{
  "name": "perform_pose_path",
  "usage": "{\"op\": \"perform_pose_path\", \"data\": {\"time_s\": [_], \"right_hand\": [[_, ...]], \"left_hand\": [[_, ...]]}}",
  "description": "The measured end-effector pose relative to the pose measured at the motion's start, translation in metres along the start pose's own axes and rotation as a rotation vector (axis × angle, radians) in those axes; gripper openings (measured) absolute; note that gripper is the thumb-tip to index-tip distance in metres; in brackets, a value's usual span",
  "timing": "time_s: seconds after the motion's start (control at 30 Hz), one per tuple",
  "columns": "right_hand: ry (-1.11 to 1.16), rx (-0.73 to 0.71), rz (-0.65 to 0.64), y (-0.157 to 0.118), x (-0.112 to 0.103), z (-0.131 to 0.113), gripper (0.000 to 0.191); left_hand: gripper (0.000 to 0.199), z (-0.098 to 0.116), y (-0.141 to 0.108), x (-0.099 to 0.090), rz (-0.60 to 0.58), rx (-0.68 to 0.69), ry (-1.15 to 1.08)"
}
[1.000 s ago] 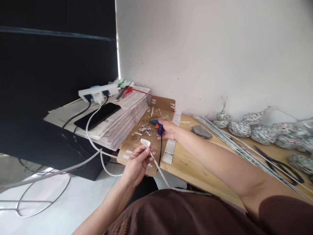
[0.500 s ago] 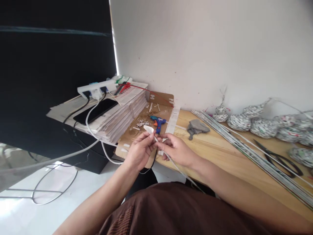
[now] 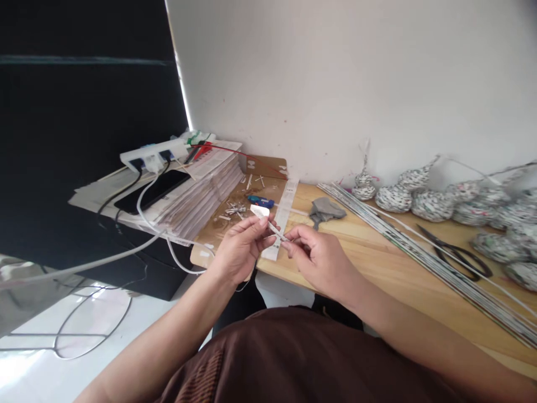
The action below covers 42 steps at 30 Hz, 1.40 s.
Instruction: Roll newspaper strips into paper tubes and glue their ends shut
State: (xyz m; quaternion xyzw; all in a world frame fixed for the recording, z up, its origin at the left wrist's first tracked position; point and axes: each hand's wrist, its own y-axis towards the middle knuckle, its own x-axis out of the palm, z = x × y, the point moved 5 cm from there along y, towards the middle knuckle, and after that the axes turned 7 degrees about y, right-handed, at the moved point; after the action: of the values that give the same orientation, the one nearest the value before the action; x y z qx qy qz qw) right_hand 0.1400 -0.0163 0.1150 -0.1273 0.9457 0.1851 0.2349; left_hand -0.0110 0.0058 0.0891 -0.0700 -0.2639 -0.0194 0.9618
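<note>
The paper tube (image 3: 276,229) — pinched by the left hand (image 3: 238,250) just behind its flared end (image 3: 259,211), by the right hand (image 3: 318,253) lower down — slants lengthwise away-left by the surface's (image 3: 356,258) near edge.

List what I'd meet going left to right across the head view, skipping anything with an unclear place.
Black phone → left hand, pinching a paper strip → right hand → leftmost woven piece → black scissors.
</note>
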Motion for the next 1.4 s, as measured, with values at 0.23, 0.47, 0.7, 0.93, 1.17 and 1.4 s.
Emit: {"op": "perform_pose_path", "data": {"time_s": [0.23, 0.47, 0.7, 0.93, 1.17, 1.4], "right_hand": [[0.435, 0.348, -0.214, -0.012, 0.003, 0.012, 0.021], [0.567, 0.451, -0.229, -0.020, 0.006, 0.018, 0.025], [0.252, 0.157, -0.050, -0.018, 0.001, 0.008, 0.021], [0.384, 0.226, -0.009, -0.019, 0.008, 0.015, 0.016], [0.792, 0.480, -0.100, -0.016, 0.018, 0.028, 0.024], [0.828, 0.479, -0.121, -0.017, 0.018, 0.030, 0.023]], "left_hand": [[0.007, -0.008, -0.006, 0.005, -0.024, -0.114, -0.001], [0.005, -0.013, -0.007, 0.005, -0.024, -0.127, 0.003], [0.008, -0.019, -0.011, 0.005, -0.068, -0.127, 0.027], [0.017, -0.034, -0.018, 0.001, -0.067, -0.143, 0.109], [0.023, -0.042, -0.025, 0.003, -0.107, -0.149, 0.163], [0.021, -0.041, -0.028, 0.004, -0.199, -0.142, 0.203]]}}
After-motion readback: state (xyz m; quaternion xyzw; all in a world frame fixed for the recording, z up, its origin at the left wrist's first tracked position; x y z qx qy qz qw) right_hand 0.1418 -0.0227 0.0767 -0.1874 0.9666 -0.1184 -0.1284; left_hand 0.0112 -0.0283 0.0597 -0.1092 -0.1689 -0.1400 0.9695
